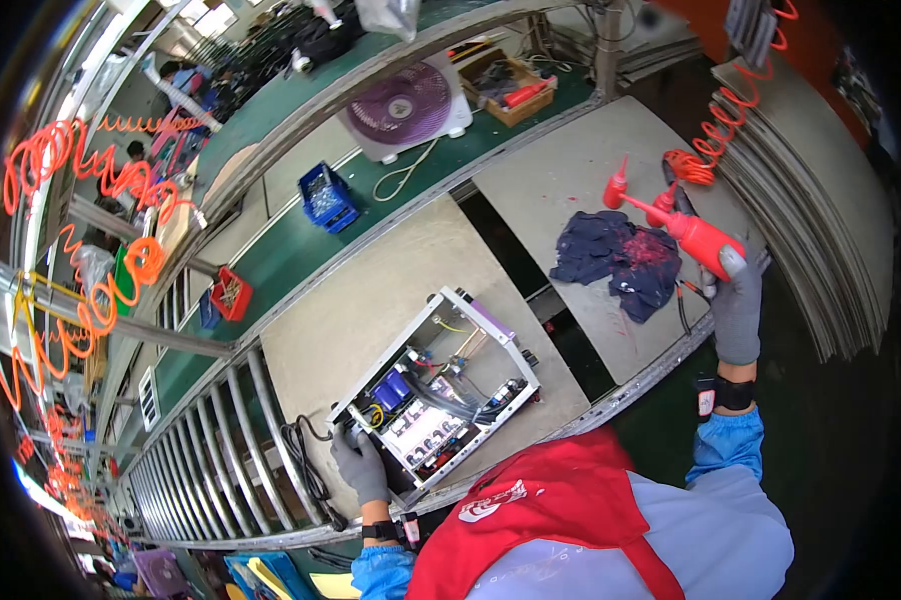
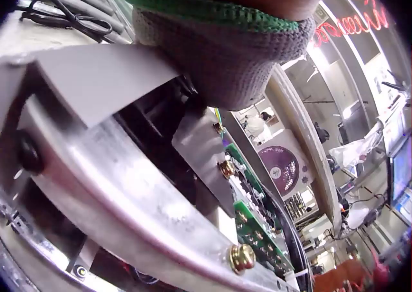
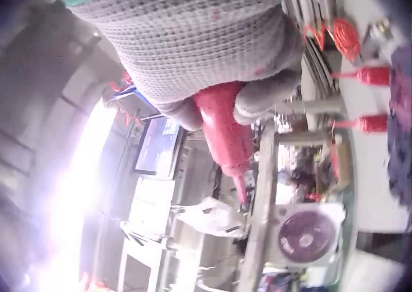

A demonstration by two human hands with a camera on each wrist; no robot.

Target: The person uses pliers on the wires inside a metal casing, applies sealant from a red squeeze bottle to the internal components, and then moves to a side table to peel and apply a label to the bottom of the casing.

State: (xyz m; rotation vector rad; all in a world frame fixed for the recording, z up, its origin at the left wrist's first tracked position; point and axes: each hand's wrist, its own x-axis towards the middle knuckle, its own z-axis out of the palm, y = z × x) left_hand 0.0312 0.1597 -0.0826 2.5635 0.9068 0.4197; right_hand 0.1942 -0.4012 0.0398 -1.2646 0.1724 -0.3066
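Note:
An open metal chassis (image 1: 449,385) with circuit boards and wiring lies on a board on the bench. My gloved left hand (image 1: 359,464) rests at its near left corner; in the left wrist view the glove (image 2: 222,60) is against the frame (image 2: 129,195), its fingertips hidden. My gloved right hand (image 1: 739,310) grips a red squeeze bottle (image 1: 706,243), raised at the right; in the right wrist view the fingers wrap the bottle (image 3: 225,131), its nozzle pointing away. Two more red bottles (image 1: 617,187) stand beside a stained dark cloth (image 1: 621,262).
Behind are a blue bin of screws (image 1: 328,198), a purple fan (image 1: 401,105) and a wooden box (image 1: 508,87). Metal rollers (image 1: 226,455) and a black cable (image 1: 306,460) lie left. Orange coiled hoses (image 1: 111,285) hang left; stacked sheets (image 1: 811,200) stand right.

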